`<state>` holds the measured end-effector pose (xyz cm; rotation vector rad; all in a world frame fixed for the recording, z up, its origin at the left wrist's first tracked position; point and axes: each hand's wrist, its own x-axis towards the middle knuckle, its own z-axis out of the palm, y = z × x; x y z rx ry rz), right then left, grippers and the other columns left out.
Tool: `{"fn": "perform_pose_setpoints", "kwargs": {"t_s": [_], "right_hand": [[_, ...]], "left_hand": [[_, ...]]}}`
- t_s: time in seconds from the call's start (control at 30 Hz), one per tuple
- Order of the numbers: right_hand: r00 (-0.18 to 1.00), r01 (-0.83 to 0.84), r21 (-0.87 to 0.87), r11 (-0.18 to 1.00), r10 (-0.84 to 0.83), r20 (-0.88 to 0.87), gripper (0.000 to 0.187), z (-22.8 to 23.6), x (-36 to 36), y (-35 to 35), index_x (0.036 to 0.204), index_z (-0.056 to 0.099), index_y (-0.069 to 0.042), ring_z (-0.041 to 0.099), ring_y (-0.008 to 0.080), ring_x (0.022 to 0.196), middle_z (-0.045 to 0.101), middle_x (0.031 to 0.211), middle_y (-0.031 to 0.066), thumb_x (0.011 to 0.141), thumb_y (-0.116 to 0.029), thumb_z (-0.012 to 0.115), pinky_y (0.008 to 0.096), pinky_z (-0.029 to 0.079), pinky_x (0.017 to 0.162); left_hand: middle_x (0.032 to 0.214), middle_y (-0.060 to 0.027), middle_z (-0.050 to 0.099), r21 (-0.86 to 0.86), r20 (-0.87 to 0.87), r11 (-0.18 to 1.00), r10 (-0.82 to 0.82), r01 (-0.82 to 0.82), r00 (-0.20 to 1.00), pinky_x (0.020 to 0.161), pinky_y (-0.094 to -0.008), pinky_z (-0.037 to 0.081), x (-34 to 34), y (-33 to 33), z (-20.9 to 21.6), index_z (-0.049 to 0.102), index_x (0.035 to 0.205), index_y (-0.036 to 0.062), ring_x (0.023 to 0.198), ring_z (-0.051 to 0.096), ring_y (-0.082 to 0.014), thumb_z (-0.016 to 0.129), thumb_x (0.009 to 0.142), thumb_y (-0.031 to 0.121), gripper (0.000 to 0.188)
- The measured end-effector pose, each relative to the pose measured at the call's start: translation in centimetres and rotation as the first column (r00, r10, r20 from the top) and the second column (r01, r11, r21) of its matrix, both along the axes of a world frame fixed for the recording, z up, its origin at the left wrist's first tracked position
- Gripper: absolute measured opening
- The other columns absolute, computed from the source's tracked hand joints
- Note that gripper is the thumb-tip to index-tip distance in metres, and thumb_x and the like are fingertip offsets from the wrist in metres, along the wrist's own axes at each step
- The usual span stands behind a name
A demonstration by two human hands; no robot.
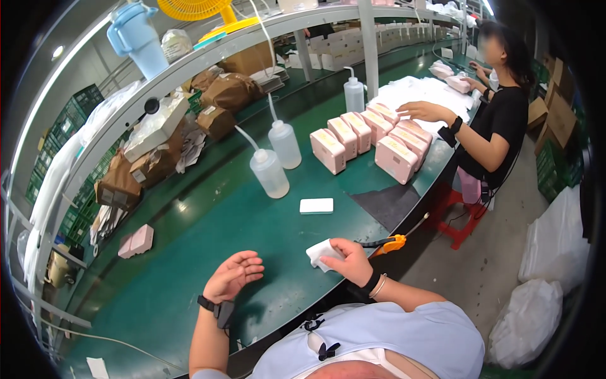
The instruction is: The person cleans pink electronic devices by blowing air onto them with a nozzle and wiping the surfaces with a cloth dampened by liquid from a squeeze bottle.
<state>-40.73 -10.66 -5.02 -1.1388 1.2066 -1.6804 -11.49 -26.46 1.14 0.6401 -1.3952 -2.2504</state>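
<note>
My right hand (351,263) is closed around a folded white cloth (323,254) just above the green table (189,252), close to its front edge. To the left, my left hand (235,276) hovers with its fingers loosely extended and nothing in it. A small white rectangular block (316,206) lies flat beyond the cloth. Beside my right hand, at the table's edge, is an orange-and-black tool (390,245) whose kind I cannot make out. Several pale pink case-shaped boxes (329,151) stand in rows farther off to the right.
Two squeeze bottles (270,174) with bent spouts stand mid-table; another squeeze bottle (354,95) is farther back. A black cloth (388,205) lies near the right edge. One pink piece (136,241) sits far left. A co-worker (499,114) reaches over the boxes at right.
</note>
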Motion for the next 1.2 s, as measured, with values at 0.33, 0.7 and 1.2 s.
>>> {"fn": "perform_pose_setpoints", "kwargs": {"t_s": [0.33, 0.7, 1.2], "right_hand": [[0.997, 0.041, 0.009, 0.999, -0.041, 0.066, 0.022, -1.1, 0.6, -1.1, 0.109, 0.062, 0.003, 0.063, 0.0082, 0.087, 0.069, 0.099, 0.0042, 0.09, -0.003, 0.069, 0.0241, 0.052, 0.076], [0.99, -0.001, 0.098, 0.995, -0.013, 0.138, 0.018, -0.1, 0.9, -2.0, 0.106, 0.063, 0.002, 0.064, 0.0099, 0.086, 0.068, 0.097, 0.0047, 0.09, -0.003, 0.068, 0.0244, 0.051, 0.076], [0.997, 0.056, 0.096, 0.994, -0.06, 0.041, 0.017, 0.5, 0.4, -1.0, 0.106, 0.061, 0.003, 0.064, 0.012, 0.086, 0.068, 0.096, 0.0066, 0.09, -0.001, 0.064, 0.0268, 0.051, 0.078]], "left_hand": [[0.117, -0.0068, 0.063, 0.29, -0.592, 0.957, 0.159, 0.025, 0.79, 0.109, -0.051, 0.039, 4.2, -0.3, -4.0, 0.049, 0.14, 0.0108, 0.115, 0.057, -0.0275, 0.068, 0.087, 0.041, 0.064], [0.109, -0.0068, 0.062, 0.309, -0.586, 0.951, 0.183, 0.008, 0.789, 0.11, -0.0502, 0.038, 3.8, 0.6, -4.3, 0.048, 0.139, 0.0076, 0.115, 0.057, -0.0275, 0.058, 0.094, 0.042, 0.058], [0.106, -0.0165, 0.069, -0.899, 0.419, 0.371, 0.884, 0.233, 0.21, 0.086, -0.0395, 0.052, 10.5, -11.4, 9.0, 0.062, 0.12, 0.0002, 0.097, 0.066, -0.0311, 0.073, 0.082, 0.037, 0.054]]}}
